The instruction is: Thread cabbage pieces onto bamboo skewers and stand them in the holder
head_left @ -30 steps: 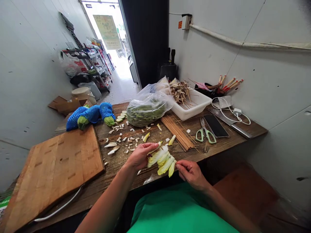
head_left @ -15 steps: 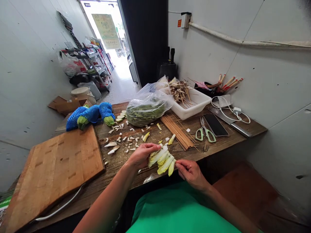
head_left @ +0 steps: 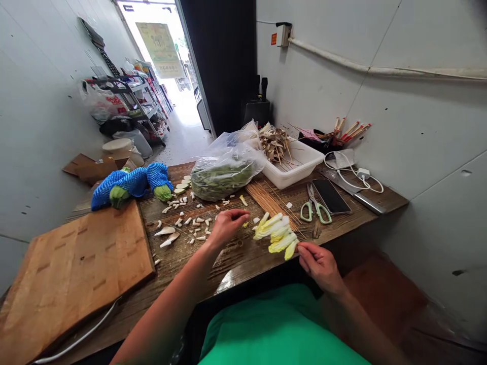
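My right hand (head_left: 321, 266) is closed on the near end of a skewer threaded with several pale yellow and white cabbage leaves (head_left: 279, 233), held just above the table's front edge. Most of the stick is hidden by the leaves. My left hand (head_left: 227, 225) is apart from the skewer, over the table, thumb and fingertips brought together. Whether anything is between them I cannot make out. Small yellow scraps lie close to its fingertips, and a loose leaf (head_left: 243, 201) lies just beyond.
A bundle of bamboo skewers (head_left: 268, 200), scissors (head_left: 315, 205), a phone (head_left: 332, 196) and a large knife (head_left: 369, 203) lie rightward. Behind are a bag of greens (head_left: 224, 175) and a white tub (head_left: 292, 177). Leftward are mushroom pieces (head_left: 167, 234), a cutting board (head_left: 83, 268) and blue-netted vegetables (head_left: 122, 187).
My left hand has let go of the skewered leaves and moved away, up the table. My right hand keeps hold of the skewer, now farther right in view. The view has shifted slightly.
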The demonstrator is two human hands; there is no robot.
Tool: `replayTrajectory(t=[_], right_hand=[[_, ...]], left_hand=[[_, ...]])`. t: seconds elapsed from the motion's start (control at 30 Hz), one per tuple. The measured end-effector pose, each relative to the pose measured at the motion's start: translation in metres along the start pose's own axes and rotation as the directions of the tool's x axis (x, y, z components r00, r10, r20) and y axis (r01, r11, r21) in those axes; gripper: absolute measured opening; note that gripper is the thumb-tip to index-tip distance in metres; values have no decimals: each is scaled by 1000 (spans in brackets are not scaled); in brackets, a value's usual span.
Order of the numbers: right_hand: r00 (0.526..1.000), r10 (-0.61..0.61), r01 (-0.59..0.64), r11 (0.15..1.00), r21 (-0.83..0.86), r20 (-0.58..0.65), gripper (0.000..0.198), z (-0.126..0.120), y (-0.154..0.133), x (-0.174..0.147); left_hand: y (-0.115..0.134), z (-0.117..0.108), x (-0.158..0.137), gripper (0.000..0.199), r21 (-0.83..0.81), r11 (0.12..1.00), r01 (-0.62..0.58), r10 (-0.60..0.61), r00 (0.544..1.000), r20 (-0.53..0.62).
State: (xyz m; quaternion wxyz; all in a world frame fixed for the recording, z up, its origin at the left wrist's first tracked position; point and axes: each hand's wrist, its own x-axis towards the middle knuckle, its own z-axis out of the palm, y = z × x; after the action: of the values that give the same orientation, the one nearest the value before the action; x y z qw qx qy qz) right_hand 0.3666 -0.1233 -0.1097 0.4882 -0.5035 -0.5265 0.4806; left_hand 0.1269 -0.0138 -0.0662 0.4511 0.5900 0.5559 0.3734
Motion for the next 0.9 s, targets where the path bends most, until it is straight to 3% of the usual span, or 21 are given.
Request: replayTrajectory(t=[0.1,0.2,0.3,0.53,0.6,0.67,0.7,0.8,0.9], right_hand=[[989,19,-13,999,43,-145,30,-19,7,0],[980,53,-30,992,122,-191,30,-29,13,1],[985,44,-20,990,140,-169,30,-29,15,2],[989,-4,16,996,84,-148,29,-21,7,7],[990,-30,38,997,60,-137,28,-20,4,7],[993,-66,68,997,20,-96,28,-19,1,5],[995,-81,81,997,-2,-53,28,-17,-1,5],[988,-97,103,994,-46,117,29,-8,-5,4],[974,-91,106,992,-65,206,31,6,-9,6]], left_hand=[[6,20,11,34,276,960,-52,23,994,109],[10,39,21,30,443,890,-108,45,988,151],[9,50,26,17,489,862,-131,58,985,161],[2,57,22,10,564,792,-234,166,971,171],[-3,48,23,10,408,890,-205,175,978,110],[-9,32,26,18,78,991,-106,104,994,35],[-10,23,26,23,-107,993,-48,51,999,19],[-9,-1,17,34,-497,860,114,-61,991,122],[3,-8,-4,33,-590,772,235,-74,956,284]])
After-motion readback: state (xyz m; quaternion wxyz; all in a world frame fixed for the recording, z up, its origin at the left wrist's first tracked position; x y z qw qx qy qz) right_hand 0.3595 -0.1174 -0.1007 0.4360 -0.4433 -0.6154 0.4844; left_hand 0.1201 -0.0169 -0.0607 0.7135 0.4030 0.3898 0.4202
